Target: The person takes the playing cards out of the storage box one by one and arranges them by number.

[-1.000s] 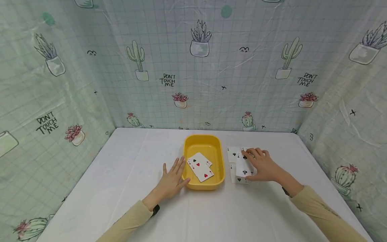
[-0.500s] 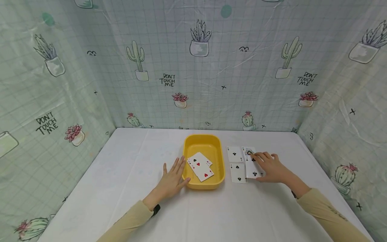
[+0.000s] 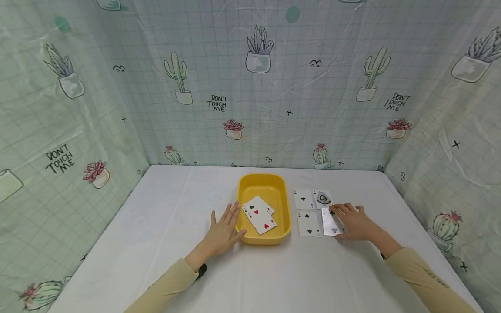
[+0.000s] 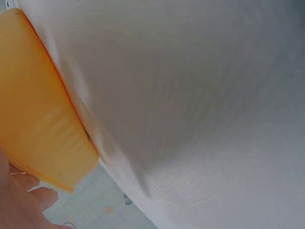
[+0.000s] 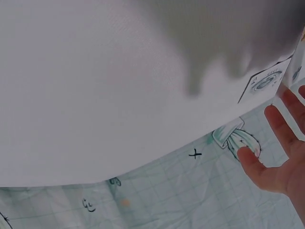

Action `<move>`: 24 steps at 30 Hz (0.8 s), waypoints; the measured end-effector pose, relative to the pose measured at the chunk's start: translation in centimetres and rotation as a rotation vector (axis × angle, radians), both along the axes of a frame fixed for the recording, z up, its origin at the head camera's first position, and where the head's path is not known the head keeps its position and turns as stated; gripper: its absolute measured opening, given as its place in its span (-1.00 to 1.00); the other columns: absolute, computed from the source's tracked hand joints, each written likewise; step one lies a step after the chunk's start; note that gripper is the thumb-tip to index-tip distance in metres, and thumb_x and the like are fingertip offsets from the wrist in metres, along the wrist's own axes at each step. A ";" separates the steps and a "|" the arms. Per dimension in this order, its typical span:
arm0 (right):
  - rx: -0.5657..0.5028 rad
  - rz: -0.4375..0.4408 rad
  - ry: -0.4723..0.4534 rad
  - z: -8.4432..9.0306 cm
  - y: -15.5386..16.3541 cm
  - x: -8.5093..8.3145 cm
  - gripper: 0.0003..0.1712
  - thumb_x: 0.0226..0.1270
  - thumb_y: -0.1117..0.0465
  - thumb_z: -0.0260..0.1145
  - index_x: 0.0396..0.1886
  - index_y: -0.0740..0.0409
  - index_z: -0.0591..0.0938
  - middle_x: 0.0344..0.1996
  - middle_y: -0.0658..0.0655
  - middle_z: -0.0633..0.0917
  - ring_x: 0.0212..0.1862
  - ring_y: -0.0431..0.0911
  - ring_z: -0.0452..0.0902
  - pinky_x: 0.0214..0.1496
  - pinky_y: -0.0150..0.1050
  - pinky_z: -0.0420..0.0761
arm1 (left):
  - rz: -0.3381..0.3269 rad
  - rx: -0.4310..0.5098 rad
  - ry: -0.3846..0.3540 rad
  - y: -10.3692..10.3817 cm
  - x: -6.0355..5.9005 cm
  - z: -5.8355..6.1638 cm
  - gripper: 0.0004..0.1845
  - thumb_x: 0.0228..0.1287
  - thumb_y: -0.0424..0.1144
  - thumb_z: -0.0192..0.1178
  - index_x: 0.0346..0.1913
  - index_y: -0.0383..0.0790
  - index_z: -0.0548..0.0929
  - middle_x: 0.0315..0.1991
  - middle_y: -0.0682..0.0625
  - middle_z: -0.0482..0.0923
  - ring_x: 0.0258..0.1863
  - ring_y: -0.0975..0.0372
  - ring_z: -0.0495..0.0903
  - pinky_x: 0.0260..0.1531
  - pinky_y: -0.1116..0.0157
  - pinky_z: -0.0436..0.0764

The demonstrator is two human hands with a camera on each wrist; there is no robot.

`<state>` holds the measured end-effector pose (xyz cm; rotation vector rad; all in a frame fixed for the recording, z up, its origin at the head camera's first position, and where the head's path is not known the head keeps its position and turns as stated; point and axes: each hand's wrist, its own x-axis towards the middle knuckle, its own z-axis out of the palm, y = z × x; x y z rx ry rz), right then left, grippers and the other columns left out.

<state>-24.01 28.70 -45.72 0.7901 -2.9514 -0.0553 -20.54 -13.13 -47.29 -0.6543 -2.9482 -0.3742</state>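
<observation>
Behind the table and along both its sides, hanging cloth, pale green with a faint grid, printed with potted plants and the words DON'T TOUCH ME. In front of it, a broad white table. Reaching in from the near side, a left sleeve and a right sleeve, both tan. Around the middle of the table, toward the far side, a yellow tray. At the tray's left wall, the left hand, fingers fairly straight and spread, thumb apart, touching the rim and gripping nothing. Well to the right of the tray, the right hand, part-curled, pinching the two of clubs between fingertips at the far edge and thumb at the near edge; hard to tell whether flat on the table or just above it. Just right of the tray, face up, forming a two-by-two block with the pinched card: the ace of clubs far left, the ace of spades far right, the two of spades near left. Inside the tray, toward its near end, the two of hearts lying across a partly covered card. At the left cuff, a small dark band.
</observation>
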 end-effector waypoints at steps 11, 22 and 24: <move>-0.006 -0.030 -0.057 -0.9 -0.1 -0.3 -0.02 -0.26 -0.14 0.44 0.22 0.16 0.34 0.12 0.20 0.44 0.10 0.14 0.29 -0.03 0.34 0.21 | -0.016 0.019 0.041 -0.1 -0.2 -0.3 -0.21 0.26 0.17 -0.12 0.38 -0.26 -0.02 0.44 -0.04 -0.18 0.39 0.00 -0.07 0.11 -0.33 -0.10; 0.011 -0.052 -0.105 -1.2 -0.2 -0.3 -0.03 -0.22 -0.11 0.41 0.24 0.17 0.31 0.15 0.18 0.44 0.08 0.12 0.29 -0.03 0.33 0.21 | 0.003 -0.001 -0.003 -0.1 -0.1 -0.1 -0.20 0.26 0.22 -0.20 0.39 -0.22 -0.08 0.44 0.04 -0.29 0.42 0.11 -0.20 0.15 -0.31 -0.13; 0.014 -0.057 -0.119 -1.2 -0.3 -0.3 -0.03 -0.21 -0.10 0.41 0.25 0.16 0.30 0.15 0.18 0.43 0.08 0.11 0.29 -0.02 0.32 0.22 | 0.000 -0.010 0.003 -0.2 -0.1 -0.2 -0.19 0.27 0.25 -0.24 0.39 -0.22 -0.09 0.44 0.03 -0.29 0.42 0.10 -0.19 0.15 -0.31 -0.12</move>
